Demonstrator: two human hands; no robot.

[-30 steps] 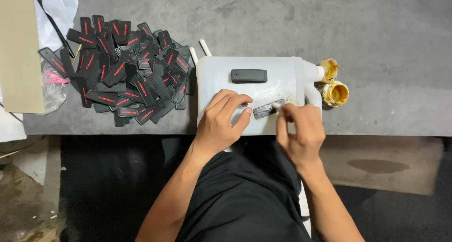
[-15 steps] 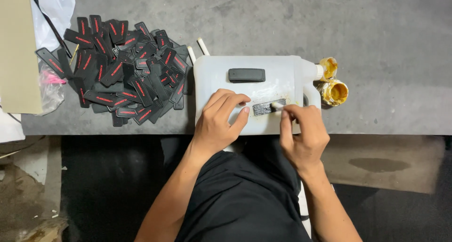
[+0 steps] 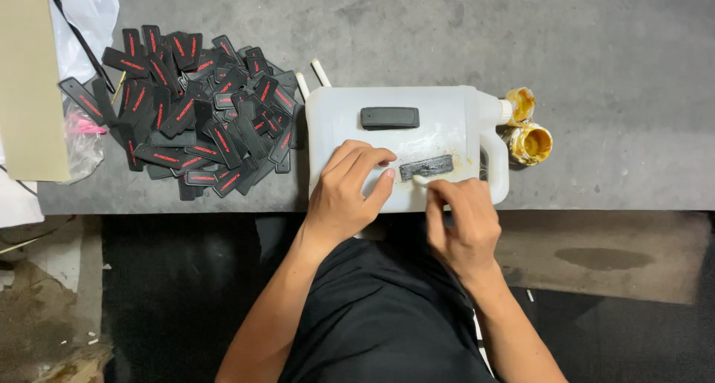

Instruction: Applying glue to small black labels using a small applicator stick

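A white plastic jug lies flat on the grey table. On it rest two small black rubber patches: one clean patch higher up and one glue-smeared patch lower down. My left hand rests on the jug with its fingertips holding down the left end of the smeared patch. My right hand pinches a thin white stick whose tip touches the patch's lower edge.
A heap of several black patches with red lettering lies left of the jug. A small open pot of yellow glue and its lid stand at the jug's right. A cardboard piece and plastic bags sit far left.
My right hand has slid left and down along the smeared patch with the stick. My left hand stays in place on the patch.
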